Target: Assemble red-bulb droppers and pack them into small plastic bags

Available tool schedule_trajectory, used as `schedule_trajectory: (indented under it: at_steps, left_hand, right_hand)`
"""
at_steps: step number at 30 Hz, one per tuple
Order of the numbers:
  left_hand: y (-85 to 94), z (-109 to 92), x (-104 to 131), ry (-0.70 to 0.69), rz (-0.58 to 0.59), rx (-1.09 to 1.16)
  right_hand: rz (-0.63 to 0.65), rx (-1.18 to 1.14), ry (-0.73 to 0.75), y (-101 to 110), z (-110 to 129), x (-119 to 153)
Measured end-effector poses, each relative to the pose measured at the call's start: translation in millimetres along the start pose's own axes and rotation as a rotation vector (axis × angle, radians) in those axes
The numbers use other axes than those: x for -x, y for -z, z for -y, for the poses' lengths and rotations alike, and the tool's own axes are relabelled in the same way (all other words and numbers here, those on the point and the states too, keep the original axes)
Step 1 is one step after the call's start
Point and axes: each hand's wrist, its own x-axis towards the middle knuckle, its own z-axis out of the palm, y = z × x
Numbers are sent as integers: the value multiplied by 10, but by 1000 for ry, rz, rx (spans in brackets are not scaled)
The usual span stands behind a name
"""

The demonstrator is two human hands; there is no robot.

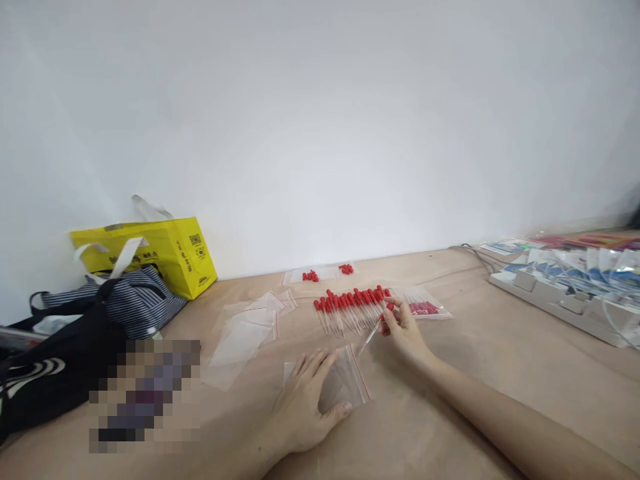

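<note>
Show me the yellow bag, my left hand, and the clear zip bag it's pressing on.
Yellow bag [187,267]: head view, on its printed side.
Left hand [303,403]: head view, on its back.
Clear zip bag [344,373]: head view, on its uncovered plastic.

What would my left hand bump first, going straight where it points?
Past the clear plastic bag under it, the left hand would probably meet the row of thin clear tubes with red caps, though depth is unclear.
</note>
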Motion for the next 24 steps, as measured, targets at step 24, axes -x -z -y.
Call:
schedule_trajectory:
  at_steps: [24]
  left_hand:
    - [-11, -31, -9, -33, -61, 20]
  right_hand:
    - [622, 52, -292, -109, 64, 231]
